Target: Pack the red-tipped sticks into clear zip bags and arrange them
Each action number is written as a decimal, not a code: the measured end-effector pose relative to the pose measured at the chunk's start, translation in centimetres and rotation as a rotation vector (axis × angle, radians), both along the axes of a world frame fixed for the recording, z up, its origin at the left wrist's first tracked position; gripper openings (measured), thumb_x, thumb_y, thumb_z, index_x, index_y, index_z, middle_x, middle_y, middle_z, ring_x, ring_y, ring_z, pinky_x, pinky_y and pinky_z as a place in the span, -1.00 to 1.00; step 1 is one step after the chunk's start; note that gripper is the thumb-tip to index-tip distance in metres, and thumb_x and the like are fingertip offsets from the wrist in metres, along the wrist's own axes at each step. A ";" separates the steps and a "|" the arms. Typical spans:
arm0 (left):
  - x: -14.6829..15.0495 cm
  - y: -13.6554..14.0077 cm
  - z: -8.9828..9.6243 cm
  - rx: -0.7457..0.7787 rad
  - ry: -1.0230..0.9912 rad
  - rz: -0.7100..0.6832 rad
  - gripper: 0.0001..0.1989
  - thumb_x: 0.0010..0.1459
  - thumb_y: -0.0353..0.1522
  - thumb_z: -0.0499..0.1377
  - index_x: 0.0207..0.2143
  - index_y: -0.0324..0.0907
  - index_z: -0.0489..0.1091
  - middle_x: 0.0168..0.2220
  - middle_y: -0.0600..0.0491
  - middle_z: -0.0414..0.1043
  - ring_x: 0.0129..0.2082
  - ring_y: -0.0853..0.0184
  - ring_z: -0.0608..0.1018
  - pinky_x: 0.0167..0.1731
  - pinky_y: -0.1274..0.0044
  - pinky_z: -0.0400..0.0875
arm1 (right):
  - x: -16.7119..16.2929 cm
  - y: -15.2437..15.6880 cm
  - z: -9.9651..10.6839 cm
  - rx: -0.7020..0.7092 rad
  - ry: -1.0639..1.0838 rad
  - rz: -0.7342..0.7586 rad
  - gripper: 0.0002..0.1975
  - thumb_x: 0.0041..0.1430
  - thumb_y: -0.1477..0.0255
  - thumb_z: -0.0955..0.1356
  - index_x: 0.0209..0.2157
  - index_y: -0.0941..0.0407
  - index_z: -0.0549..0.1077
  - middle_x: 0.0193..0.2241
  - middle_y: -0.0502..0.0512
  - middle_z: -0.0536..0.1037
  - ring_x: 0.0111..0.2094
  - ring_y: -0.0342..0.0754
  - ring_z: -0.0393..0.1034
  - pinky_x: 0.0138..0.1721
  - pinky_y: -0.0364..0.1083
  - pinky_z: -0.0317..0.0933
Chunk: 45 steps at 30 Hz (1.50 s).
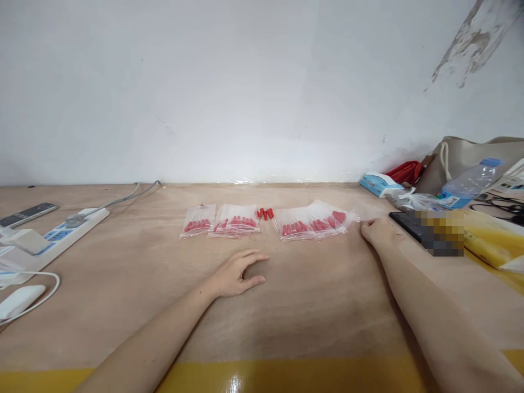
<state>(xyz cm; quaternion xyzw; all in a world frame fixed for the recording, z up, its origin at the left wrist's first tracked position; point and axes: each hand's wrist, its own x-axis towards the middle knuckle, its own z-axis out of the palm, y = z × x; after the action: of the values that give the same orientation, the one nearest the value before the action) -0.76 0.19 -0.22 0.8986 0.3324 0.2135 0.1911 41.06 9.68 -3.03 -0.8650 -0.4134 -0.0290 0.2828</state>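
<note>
The loose red-tipped pieces [269, 213] lie uncovered on the wooden tabletop [164, 305], red ends away from the person, probably set between the bags so that either hand can reach them. Left of them, the single clear bag [198, 222] and the overlapping bags [235, 220] contain similar pieces, red ends toward the person; right of them, the fanned bags [315, 222] hold more, perhaps overlapped to save room while leaving their contents in sight. Nearer the person than the loose pieces, the left hand [237, 273] rests with thumb and fingers wide apart, nothing between them. Well to their right, the right hand [379, 231] has its fingertips close together beside clear film [366, 211]; whether it pinches that, I cannot tell
</note>
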 end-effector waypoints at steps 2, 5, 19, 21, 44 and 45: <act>0.0 0.0 0.1 -0.001 0.010 -0.001 -0.57 0.12 -0.24 0.11 0.05 -0.06 0.18 0.04 0.01 0.25 0.04 0.23 0.31 0.02 0.36 0.23 | -0.9 -0.8 0.9 0.171 0.084 -0.161 -0.76 0.02 0.36 0.23 -0.35 0.22 0.42 -0.23 0.45 0.40 -0.08 0.33 0.22 -0.10 0.29 -0.03; 0.1 -0.1 0.3 -0.004 0.019 -0.001 -0.53 0.13 -0.23 0.10 0.09 -0.04 0.13 0.06 0.01 0.22 0.05 0.22 0.30 0.02 0.36 0.22 | -3.3 -1.9 2.3 0.409 0.098 -0.151 -0.63 0.18 0.36 0.06 -0.12 0.28 0.27 -0.14 0.51 0.32 -0.06 0.20 0.21 -0.10 0.11 0.07; 0.1 -0.2 0.6 0.540 -0.312 0.251 -0.73 0.17 -0.25 0.01 -0.11 -0.14 0.29 -0.02 -0.05 0.25 0.06 0.14 0.26 0.07 0.19 0.09 | -18.0 -8.2 3.5 0.118 -0.244 1.689 -0.72 0.05 0.66 0.16 -0.29 0.12 0.39 -0.26 0.10 0.48 -0.20 -0.10 0.32 -0.13 -0.08 0.14; 0.3 -0.3 0.6 0.479 -0.097 0.132 -0.81 0.13 -0.31 0.08 -0.22 -0.11 0.39 -0.04 -0.01 0.31 0.04 0.16 0.29 0.09 0.19 0.06 | -17.8 -7.1 3.6 0.137 -0.157 1.602 -0.74 0.04 0.66 0.17 -0.33 0.14 0.41 -0.34 0.09 0.49 -0.27 -0.11 0.34 -0.20 -0.11 0.17; 1.4 -1.8 0.5 0.070 0.222 0.109 -0.47 0.14 -0.41 -0.02 0.18 -0.09 0.00 0.18 0.03 0.05 0.16 0.22 0.14 0.10 0.27 0.04 | -24.1 1.0 3.7 -0.167 -0.047 0.790 -0.76 0.15 0.43 0.18 -0.23 0.24 0.38 -0.23 0.34 0.44 -0.20 0.05 0.36 -0.24 -0.07 0.17; 1.3 -1.8 0.5 0.068 0.212 0.112 -0.45 0.12 -0.41 0.00 0.18 -0.10 -0.01 0.18 0.02 0.05 0.16 0.23 0.14 0.11 0.28 0.03 | -24.3 1.1 3.7 -0.163 -0.034 0.790 -0.76 0.15 0.46 0.16 -0.22 0.24 0.36 -0.23 0.35 0.44 -0.20 0.05 0.37 -0.24 -0.08 0.17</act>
<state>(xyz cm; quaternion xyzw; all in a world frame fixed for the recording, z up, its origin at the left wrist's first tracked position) 0.57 -1.56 0.25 0.9021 0.3928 0.1389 0.1122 16.73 10.78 0.67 -0.6587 -0.7195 0.1004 0.1959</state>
